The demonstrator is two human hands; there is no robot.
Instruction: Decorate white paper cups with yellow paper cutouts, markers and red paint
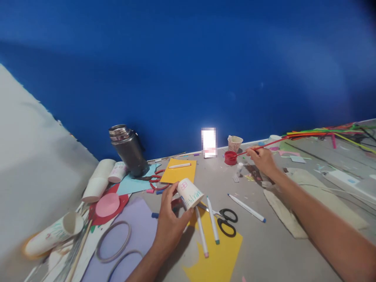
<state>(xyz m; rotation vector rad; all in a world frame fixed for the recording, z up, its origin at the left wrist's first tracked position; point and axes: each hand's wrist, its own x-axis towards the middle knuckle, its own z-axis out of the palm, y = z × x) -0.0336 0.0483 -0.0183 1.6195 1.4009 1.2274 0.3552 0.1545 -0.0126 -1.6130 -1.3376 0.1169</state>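
One brush (266,145) tip hidden inside the red paint pot (230,158).

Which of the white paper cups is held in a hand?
The decorated cup in the left hand, tilted above the yellow paper. The other white cups lie untouched at the left.

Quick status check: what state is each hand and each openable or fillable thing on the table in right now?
left hand: gripping paper cup, tilted
right hand: holding paintbrush, tip in red paint pot
red paint pot: open
flask: upright, lid on
black scissors: lying flat
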